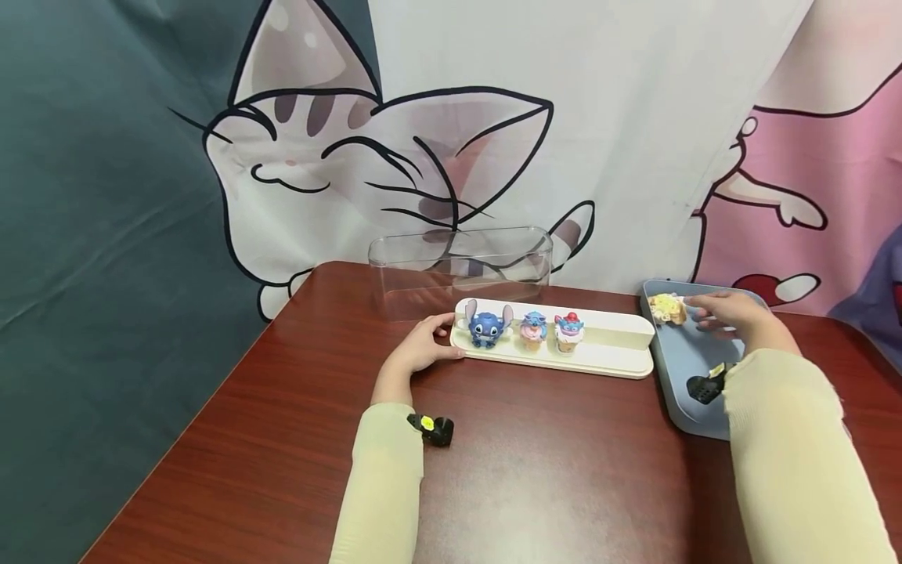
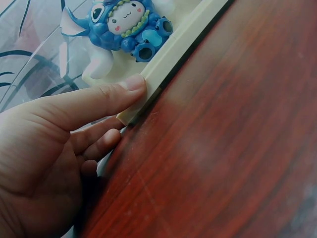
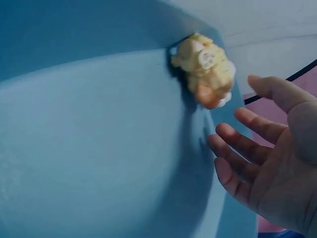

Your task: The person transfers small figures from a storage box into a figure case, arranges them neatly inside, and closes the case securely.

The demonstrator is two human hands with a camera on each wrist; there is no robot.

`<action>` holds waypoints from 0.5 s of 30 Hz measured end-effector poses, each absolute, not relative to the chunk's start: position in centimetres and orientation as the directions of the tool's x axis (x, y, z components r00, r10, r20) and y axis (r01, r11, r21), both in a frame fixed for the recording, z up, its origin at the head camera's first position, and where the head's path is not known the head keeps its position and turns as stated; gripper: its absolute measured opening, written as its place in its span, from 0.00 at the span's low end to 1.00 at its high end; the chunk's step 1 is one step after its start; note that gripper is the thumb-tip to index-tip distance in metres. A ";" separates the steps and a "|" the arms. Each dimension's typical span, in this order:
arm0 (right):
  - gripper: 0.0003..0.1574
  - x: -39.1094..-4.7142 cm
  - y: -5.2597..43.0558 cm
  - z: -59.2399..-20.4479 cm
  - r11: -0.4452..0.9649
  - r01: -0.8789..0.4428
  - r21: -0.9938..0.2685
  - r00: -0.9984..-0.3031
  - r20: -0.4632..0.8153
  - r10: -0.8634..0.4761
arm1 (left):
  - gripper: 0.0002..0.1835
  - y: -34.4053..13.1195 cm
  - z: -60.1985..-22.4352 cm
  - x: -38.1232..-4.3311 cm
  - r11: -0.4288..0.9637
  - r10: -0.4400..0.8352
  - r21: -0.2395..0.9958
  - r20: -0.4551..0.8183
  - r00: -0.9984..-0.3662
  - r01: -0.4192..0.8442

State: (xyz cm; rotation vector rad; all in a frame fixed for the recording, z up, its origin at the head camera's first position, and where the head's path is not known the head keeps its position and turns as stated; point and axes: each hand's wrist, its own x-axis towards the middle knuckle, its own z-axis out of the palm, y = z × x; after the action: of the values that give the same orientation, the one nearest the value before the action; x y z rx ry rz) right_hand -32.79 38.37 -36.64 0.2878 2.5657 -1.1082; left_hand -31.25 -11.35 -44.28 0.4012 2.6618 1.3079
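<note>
At its left end my left hand (image 1: 423, 345) grips a long cream display base (image 1: 613, 356), thumb on the edge. On the base stand a blue big-eared figurine (image 1: 486, 327), a pink-and-blue cupcake-like figurine (image 1: 533, 331) and a blue figurine with a red top (image 1: 568, 332). The big-eared figurine (image 2: 131, 27) sits closest to that thumb in the left wrist view. My right hand (image 3: 267, 148) reaches over the blue tray (image 3: 99, 134), fingers loosely spread. Just beyond its fingertips a yellow figurine (image 3: 205, 69) lies in the tray's corner.
A clear plastic cover (image 1: 461, 270) stands behind the cream base at the table's back edge. Behind the brown table (image 1: 535, 470) hangs a curtain with cartoon cats (image 1: 310, 180). The blue tray sits right beside the base's right end.
</note>
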 end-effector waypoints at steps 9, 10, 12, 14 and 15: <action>0.52 -32.8 37.6 -37.8 0.675 0.391 -0.626 -0.881 -0.467 0.078 | 0.40 -11.2 -44.4 -31.2 0.580 0.299 0.797 -0.018 -0.954 0.167; 0.54 -32.8 37.5 -37.7 0.686 0.387 -0.616 -0.878 -0.472 0.072 | 0.40 -11.2 -44.5 -31.2 0.579 0.299 0.798 -0.019 -0.954 0.166; 0.57 -32.9 37.4 -37.7 0.705 0.377 -0.601 -0.878 -0.473 0.067 | 0.40 -11.2 -44.4 -31.2 0.577 0.298 0.800 -0.017 -0.954 0.166; 0.53 -33.0 37.2 -37.7 0.710 0.378 -0.595 -0.880 -0.468 0.077 | 0.40 -11.2 -44.4 -31.2 0.577 0.297 0.799 -0.012 -0.955 0.169; 0.50 -33.0 37.2 -37.7 0.710 0.376 -0.596 -0.882 -0.465 0.077 | 0.40 -11.2 -44.4 -31.2 0.578 0.296 0.798 -0.012 -0.955 0.170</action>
State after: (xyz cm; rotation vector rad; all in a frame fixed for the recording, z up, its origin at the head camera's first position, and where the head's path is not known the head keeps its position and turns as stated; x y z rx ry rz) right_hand -33.00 37.17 -37.71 0.3493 2.5080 -1.0009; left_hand -31.23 -11.23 -44.37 0.3954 2.6605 1.3227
